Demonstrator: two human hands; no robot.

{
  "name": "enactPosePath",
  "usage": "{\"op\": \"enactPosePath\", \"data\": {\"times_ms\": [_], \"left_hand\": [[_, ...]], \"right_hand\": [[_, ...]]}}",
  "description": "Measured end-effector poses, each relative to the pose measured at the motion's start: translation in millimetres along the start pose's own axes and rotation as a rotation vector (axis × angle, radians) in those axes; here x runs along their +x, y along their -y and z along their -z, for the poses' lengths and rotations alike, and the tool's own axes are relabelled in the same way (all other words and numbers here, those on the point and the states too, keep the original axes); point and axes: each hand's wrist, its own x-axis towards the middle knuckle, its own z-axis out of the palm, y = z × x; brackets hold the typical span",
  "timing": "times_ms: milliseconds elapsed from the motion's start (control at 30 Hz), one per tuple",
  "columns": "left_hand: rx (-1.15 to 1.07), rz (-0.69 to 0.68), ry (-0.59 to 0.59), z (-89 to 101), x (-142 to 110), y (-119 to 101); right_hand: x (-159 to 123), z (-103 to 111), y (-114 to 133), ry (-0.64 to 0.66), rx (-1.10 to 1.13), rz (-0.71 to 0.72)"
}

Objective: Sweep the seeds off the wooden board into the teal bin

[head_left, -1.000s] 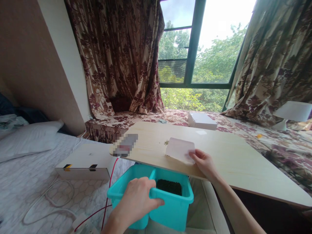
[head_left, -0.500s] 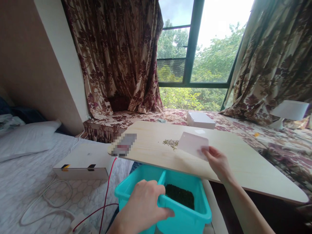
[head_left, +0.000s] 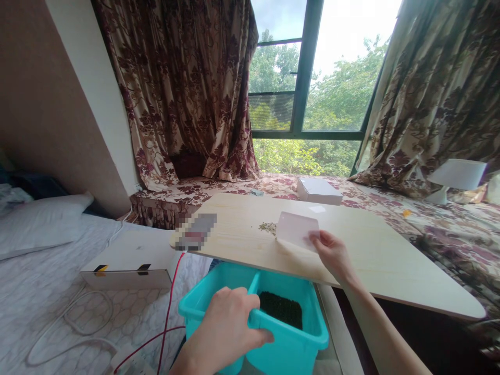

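My left hand (head_left: 230, 325) grips the near rim of a turquoise two-compartment bin (head_left: 287, 341) at its divider, fingers over the top and thumb outside. Dark granular matter (head_left: 281, 308) lies in the right compartment. In my right hand (head_left: 332, 255), a thin translucent white plastic sheet (head_left: 297, 227) with rounded corners is pinched at its lower right corner. The sheet tilts over the pale wooden tabletop (head_left: 371, 255), its left edge by a small scatter of greenish bits (head_left: 266, 227). Part of that scatter is hidden behind the sheet.
A blurred phone-like slab (head_left: 197, 232) lies at the table's left end, with a red cable (head_left: 171, 304) running down from it. On the bed sits a white box (head_left: 128, 255). Another white box (head_left: 319, 190) and a lamp (head_left: 457, 177) stand on the window seat.
The plastic sheet in my right hand has moved left, covering more of the greenish bits. My left hand keeps its hold on the bin. The whole view has shifted slightly.
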Motion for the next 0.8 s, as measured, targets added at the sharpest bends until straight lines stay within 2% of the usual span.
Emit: {"op": "enactPosePath", "data": {"times_ms": [267, 533, 800], "left_hand": [[-0.006, 0.000, -0.011, 1.4, 1.1, 3.8], [-0.010, 0.016, -0.006, 0.8, 3.0, 4.0], [0.023, 0.046, 0.020, 2.0, 3.0, 1.4]], "right_hand": [[1.2, 0.7, -1.6, -0.015, -0.007, 0.005], [-2.9, 1.3, 3.2, 0.027, 0.021, -0.010], [-1.1, 9.6, -1.4, -0.047, -0.041, -0.007]]}}
